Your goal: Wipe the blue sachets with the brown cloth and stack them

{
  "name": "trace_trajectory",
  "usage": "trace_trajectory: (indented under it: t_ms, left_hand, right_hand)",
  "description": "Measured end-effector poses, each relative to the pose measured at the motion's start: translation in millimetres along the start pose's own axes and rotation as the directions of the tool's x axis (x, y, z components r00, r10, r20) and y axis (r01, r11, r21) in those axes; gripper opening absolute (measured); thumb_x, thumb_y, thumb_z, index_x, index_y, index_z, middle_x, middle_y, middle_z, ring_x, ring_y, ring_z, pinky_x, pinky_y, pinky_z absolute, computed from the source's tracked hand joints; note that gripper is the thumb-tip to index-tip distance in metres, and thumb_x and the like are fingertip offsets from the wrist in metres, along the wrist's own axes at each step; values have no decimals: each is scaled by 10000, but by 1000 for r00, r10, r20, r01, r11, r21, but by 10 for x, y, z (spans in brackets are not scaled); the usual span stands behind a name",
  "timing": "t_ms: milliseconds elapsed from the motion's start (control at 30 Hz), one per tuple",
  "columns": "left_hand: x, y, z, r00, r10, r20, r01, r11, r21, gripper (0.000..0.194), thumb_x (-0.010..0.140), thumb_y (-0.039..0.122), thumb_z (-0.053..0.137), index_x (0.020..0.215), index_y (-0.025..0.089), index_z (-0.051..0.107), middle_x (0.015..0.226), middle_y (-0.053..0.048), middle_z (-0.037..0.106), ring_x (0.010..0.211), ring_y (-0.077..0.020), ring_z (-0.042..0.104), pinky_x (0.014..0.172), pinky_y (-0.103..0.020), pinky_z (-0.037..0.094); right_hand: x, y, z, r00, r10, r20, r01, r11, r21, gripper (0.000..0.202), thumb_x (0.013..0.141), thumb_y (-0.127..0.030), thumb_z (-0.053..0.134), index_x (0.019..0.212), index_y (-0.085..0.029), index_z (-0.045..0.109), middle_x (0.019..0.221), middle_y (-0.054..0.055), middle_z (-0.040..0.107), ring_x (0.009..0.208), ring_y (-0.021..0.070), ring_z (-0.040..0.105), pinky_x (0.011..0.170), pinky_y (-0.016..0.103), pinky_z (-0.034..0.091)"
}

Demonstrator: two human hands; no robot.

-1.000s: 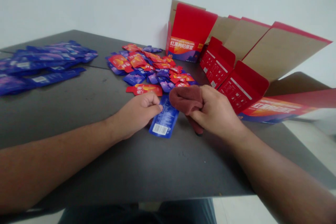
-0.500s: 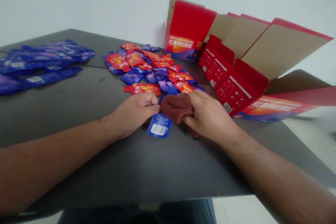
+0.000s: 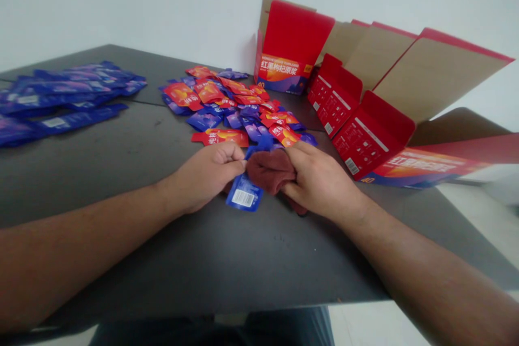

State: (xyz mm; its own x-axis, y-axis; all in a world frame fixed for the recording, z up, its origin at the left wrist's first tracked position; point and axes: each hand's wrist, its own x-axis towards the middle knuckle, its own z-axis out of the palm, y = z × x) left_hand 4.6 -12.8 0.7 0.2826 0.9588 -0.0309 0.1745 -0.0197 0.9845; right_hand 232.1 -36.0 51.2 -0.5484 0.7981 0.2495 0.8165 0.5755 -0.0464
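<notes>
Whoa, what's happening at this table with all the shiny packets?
Someone is handling a blue packet on the dark table. Their left hand pinches its edge, while their right hand holds a folded brown cloth that covers part of it. Just beyond is a jumbled pile of red and blue packets. More blue packets are heaped at the left, and open red boxes stand at the right.
</notes>
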Motion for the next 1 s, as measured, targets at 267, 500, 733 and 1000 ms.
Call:
trace_trajectory:
  t_ms: [267, 500, 733, 1000]
  left_hand:
    - [29, -44, -18, 997, 44, -59, -45, 999, -3, 182, 866, 340, 643, 788, 200, 556, 626, 37, 520, 530, -100, 455, 500, -231, 355]
    - [53, -74, 5, 996, 17, -88, -30, 988, -154, 169, 844, 311, 664, 800, 204, 542, 649, 29, 517, 540, -107, 474, 518, -242, 401]
    - [49, -35, 24, 994, -33, -101, 7, 970, -245, 181, 836, 301, 666, 788, 209, 518, 621, 33, 505, 517, -117, 473, 481, -244, 403]
    - [39, -3, 39, 992, -13, -122, -19, 967, -253, 186, 823, 278, 679, 762, 199, 523, 619, 37, 499, 522, -103, 470, 475, -222, 392]
  right_hand:
    - [-45, -100, 16, 975, -197, 100, 192, 980, 57, 179, 852, -252, 633, 1021, -198, 609, 978, 50, 623, 910, 218, 590, 778, 328, 452]
    - [-34, -91, 35, 982, -176, 64, 171, 982, 77, 157, 846, -252, 634, 989, -196, 602, 970, 51, 621, 897, 210, 588, 770, 318, 448]
    - [-14, -22, 30, 999, -46, 18, 45, 998, 33, 151, 831, -251, 629, 962, -191, 583, 964, 62, 623, 852, 210, 579, 720, 319, 434]
    - [-22, -46, 34, 954, -274, 122, 259, 958, 122, 165, 850, -238, 627, 1010, -207, 603, 984, 35, 628, 917, 200, 589, 779, 309, 445]
